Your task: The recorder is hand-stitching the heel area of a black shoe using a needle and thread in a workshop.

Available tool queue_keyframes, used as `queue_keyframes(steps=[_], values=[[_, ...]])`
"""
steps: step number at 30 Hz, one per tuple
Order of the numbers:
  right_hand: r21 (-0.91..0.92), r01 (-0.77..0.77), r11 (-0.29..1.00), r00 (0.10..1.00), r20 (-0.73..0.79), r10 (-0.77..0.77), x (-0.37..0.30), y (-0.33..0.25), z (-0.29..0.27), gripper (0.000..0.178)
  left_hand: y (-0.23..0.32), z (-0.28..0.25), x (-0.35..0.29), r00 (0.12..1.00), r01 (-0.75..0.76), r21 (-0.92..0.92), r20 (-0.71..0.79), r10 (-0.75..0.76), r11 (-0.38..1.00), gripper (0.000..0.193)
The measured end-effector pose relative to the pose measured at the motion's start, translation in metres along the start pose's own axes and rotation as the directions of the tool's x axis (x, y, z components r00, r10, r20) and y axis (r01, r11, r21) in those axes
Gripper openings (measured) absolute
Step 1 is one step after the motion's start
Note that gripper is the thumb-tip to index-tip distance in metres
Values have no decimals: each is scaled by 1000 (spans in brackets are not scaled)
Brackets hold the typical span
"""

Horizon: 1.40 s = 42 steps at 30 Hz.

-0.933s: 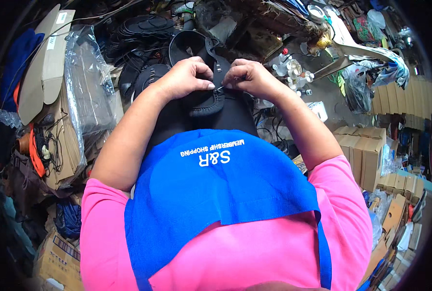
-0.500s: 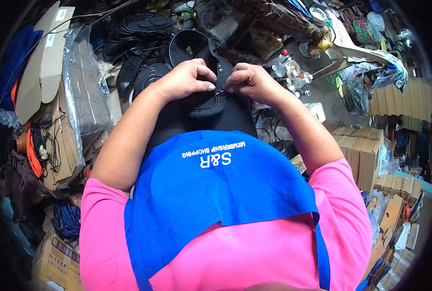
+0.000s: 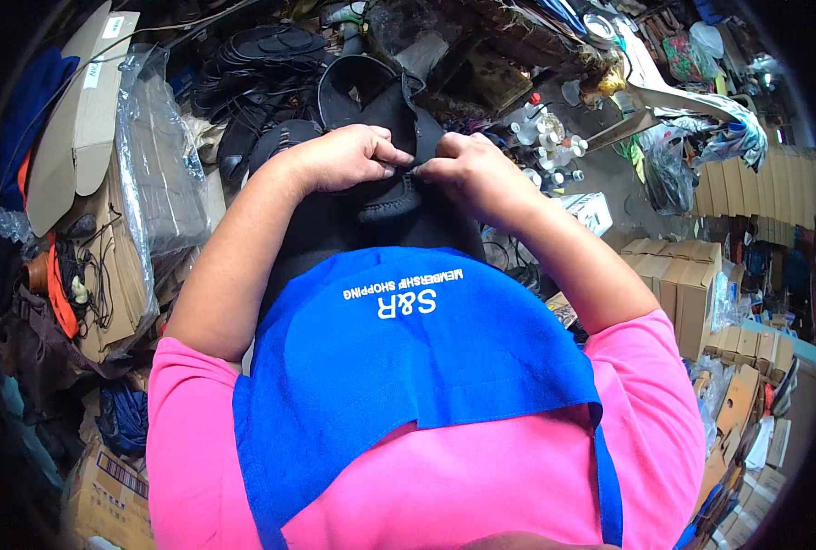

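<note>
A black shoe (image 3: 391,209) with coarse stitching around its toe rests on my dark-clothed lap, its open heel end pointing away from me. My left hand (image 3: 357,158) lies over its left side, thumb and forefinger pinched together at the stitched seam. From the right, my right hand (image 3: 472,174) meets it there, its thumb and fingers closed at the shoe's edge. The fingertips of both hands nearly touch. Whatever fine thread or needle might be between the right fingers is too small to make out.
Several black shoe pieces (image 3: 266,64) are heaped beyond my left hand. Small clear bottles (image 3: 545,137) stand to the far right. Cardboard sheets wrapped in clear plastic (image 3: 165,156) lean at left, and cardboard boxes (image 3: 673,280) are stacked at right. A blue apron (image 3: 408,348) covers my front.
My right hand has moved slightly left and its fingers have come in against the left fingertips at the seam. The left hand has shifted slightly down; the shoe stays in place.
</note>
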State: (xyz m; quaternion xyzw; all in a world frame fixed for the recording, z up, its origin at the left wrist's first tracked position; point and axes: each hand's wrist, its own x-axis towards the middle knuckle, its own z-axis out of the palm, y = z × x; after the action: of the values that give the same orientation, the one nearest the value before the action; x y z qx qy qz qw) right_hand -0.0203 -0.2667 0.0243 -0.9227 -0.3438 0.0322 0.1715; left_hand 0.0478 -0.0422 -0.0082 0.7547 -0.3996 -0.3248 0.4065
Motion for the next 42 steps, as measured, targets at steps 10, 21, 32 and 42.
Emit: queue_keyframes(steps=[10, 21, 32, 42], values=[[-126, 84, 988, 971, 235, -52, 35, -9, -9, 10, -2, 4, 1, 981, 27, 181, -192, 8, 983, 27], [232, -88, 969, 993, 91, 68, 37, 4, 11, 15, -16, 20, -6, 859, -8, 270, -491, 145, 963, 29], [936, -345, -74, 879, 350, 323, -25, 32, -5, 23, 38, 45, -99, 913, 265, 135, -355, -203, 955, 51], [898, -11, -441, 960, 132, 245, -17, 60, -11, 23, -2, 0, -103, 690, 126, -57, -713, -128, 990, 32]])
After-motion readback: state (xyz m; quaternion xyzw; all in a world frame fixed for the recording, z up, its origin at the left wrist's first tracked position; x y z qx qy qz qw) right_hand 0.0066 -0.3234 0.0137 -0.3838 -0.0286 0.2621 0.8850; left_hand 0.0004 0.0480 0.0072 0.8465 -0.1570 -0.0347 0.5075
